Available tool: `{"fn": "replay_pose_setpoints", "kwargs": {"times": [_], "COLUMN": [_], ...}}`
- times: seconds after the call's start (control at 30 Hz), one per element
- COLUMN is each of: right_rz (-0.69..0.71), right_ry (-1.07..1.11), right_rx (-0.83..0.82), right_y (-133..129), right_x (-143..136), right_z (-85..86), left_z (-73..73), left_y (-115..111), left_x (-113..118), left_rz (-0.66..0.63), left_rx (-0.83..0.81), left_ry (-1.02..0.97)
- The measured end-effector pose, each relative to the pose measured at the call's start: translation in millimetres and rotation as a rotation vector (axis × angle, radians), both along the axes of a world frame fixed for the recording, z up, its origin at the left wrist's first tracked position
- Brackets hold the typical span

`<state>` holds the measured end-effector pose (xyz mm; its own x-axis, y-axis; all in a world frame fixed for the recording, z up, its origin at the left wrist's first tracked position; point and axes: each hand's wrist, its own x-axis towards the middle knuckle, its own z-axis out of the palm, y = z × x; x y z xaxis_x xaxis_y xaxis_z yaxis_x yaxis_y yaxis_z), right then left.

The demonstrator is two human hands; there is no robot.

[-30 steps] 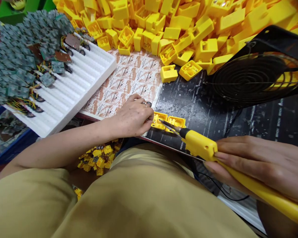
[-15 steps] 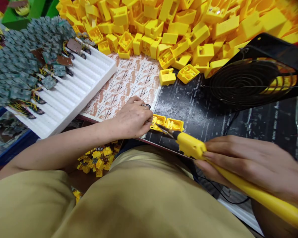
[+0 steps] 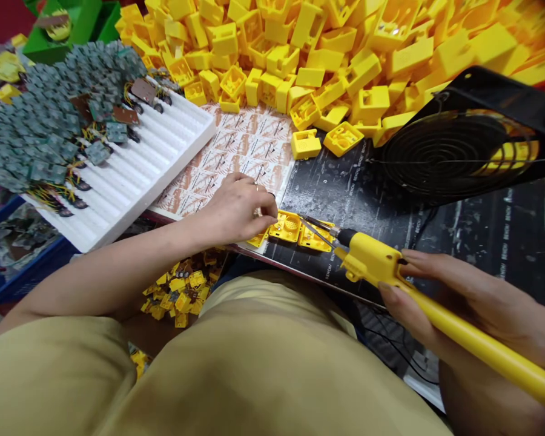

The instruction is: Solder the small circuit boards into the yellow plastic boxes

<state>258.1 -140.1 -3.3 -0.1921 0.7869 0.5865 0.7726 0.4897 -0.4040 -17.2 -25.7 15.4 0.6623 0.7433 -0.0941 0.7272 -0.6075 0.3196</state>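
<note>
In my right hand (image 3: 485, 297) is a yellow soldering iron (image 3: 376, 257), held between thumb and fingers, with a black collar, a metal tip and a thin tube beside it. Its tip reaches over a small open yellow housing (image 3: 315, 240) at the bench edge. Touching that one on the left is a second open yellow housing (image 3: 285, 227) with a round speaker grille. My left hand (image 3: 238, 209) rests next to it, fingers curled and thumb against forefinger; whatever they pinch is hidden. Part of another yellow piece (image 3: 257, 240) shows beneath the left fingers.
Yellow housings (image 3: 313, 77) are heaped along the back. A black fan (image 3: 436, 151) stands at right. On the left, a ribbed white foam tray (image 3: 149, 175) carries many small circuit boards with wires. Below the bench edge lie more yellow parts (image 3: 181, 290); a blue crate (image 3: 9, 272) sits at far left.
The iron's tip has lifted from the left housing and shifted right, over the right one. My left hand has drawn slightly left, and a yellow piece beneath it now shows.
</note>
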Motion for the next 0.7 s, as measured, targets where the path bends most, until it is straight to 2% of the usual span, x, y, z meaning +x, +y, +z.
{"fn": "replay_pose_setpoints", "kwargs": {"times": [0.1, 0.27, 0.53, 0.63, 0.7], "right_rz": [0.1, 0.232, 0.246, 0.361, 0.382], "right_ry": [0.083, 0.164, 0.044, -0.092, -0.131], "right_rx": [0.038, 0.047, -0.012, 0.018, -0.004], "right_y": [4.5, 15.5, 22.1, 26.7, 25.9], "right_x": [-8.6, -21.1, -29.8, -27.9, -25.3], "right_z": [-1.5, -4.4, 6.1, 11.2, 16.0], "left_z": [-3.1, -3.6, 3.0, 3.2, 2.7], "left_y": [5.0, 7.5, 12.4, 13.7, 14.5], "left_x": [0.5, 9.3, 18.7, 21.1, 22.5], "left_rz": [0.086, 0.068, 0.033, 0.03, 0.024], "left_rx": [-0.037, -0.022, -0.039, -0.043, -0.043], "left_ry": [-0.006, 0.071, 0.171, 0.186, 0.194]}}
